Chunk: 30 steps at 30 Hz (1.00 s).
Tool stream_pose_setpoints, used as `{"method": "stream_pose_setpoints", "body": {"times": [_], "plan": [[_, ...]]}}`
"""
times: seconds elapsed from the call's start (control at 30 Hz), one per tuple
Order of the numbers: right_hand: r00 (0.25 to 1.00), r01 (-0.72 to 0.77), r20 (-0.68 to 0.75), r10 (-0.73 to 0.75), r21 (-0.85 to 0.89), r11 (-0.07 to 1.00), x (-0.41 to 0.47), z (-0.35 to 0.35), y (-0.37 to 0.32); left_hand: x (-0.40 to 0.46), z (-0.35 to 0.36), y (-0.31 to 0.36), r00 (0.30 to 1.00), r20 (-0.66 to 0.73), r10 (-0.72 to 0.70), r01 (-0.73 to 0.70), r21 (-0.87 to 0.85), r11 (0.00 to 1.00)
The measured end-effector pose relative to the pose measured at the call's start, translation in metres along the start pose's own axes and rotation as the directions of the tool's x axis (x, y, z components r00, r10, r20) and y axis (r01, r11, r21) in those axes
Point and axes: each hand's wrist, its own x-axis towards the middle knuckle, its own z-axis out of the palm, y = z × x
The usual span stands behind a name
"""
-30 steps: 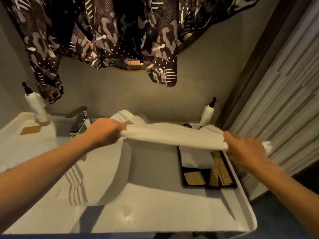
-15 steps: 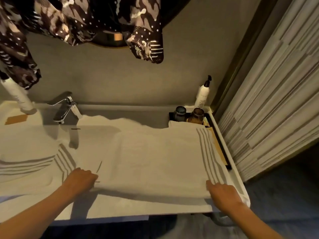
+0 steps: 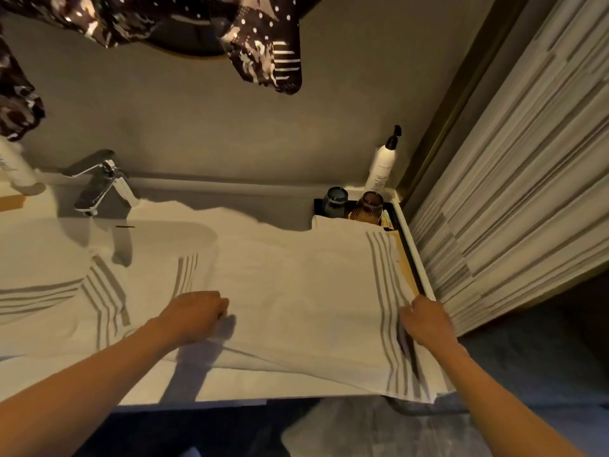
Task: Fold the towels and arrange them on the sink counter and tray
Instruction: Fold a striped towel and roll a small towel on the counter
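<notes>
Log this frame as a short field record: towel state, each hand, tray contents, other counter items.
towel: white striped towel spread flat over the sink counter, right end covering much of the tray
left hand: fingers curled on the towel's left part
right hand: gripping the striped right end
tray contents: blue cup, amber cup
other items: faucet, pump bottle, second striped towel at left

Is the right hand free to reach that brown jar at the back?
Probably yes: the right hand only rests on the towel, and nothing stands between it and the brown jar.
</notes>
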Motion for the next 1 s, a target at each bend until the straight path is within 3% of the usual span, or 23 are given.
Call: {"method": "stream_pose_setpoints", "body": {"times": [0.1, 0.23, 0.33, 0.43, 0.53, 0.73, 0.8, 0.87, 0.93, 1.0], "plan": [[0.995, -0.083, -0.048, 0.082, -0.010, 0.997, 0.003, 0.005, -0.011, 0.015, 0.015, 0.048, 0.970, -0.114, 0.213, -0.225, -0.099, 0.969], [0.997, -0.080, 0.022, 0.078, 0.138, 0.987, 0.033, -0.003, -0.012, 0.043, 0.038, 0.086, 0.896, -0.276, 0.347, -0.381, -0.076, 0.922], [0.987, -0.134, 0.115, 0.115, 0.170, 0.976, 0.047, -0.008, -0.012, 0.064, 0.043, 0.107, 0.892, -0.311, 0.329, -0.368, -0.073, 0.927], [0.987, -0.143, 0.101, 0.129, 0.156, 0.977, 0.053, -0.009, -0.010, 0.077, 0.039, 0.129, 0.907, -0.292, 0.304, -0.346, -0.106, 0.932], [0.989, -0.138, 0.071, 0.127, 0.198, 0.970, 0.052, -0.016, -0.011, 0.083, 0.029, 0.145, 0.881, -0.398, 0.257, -0.341, -0.157, 0.927], [0.999, -0.030, -0.011, 0.037, 0.373, 0.927, 0.028, -0.063, -0.042, 0.091, 0.024, 0.141, 0.923, -0.345, 0.172, -0.324, -0.452, 0.831], [1.000, 0.006, -0.009, -0.002, 0.421, 0.907, 0.014, -0.084, -0.068, 0.090, 0.019, 0.133, 0.955, -0.289, 0.072, -0.248, -0.637, 0.730], [0.998, 0.015, 0.052, -0.046, 0.487, 0.873, -0.006, -0.103, -0.101, 0.084, 0.013, 0.124, 0.973, -0.217, -0.079, -0.145, -0.839, 0.525], [0.980, 0.002, 0.164, -0.111, 0.552, 0.834, -0.024, -0.113, -0.142, 0.074, 0.009, 0.103, 0.976, -0.076, -0.205, -0.033, -0.979, 0.202], [0.952, 0.001, 0.247, -0.181, 0.589, 0.808, -0.036, -0.114, -0.185, 0.067, 0.006, 0.079, 0.959, 0.151, -0.240, 0.098, -0.970, -0.221]]}}
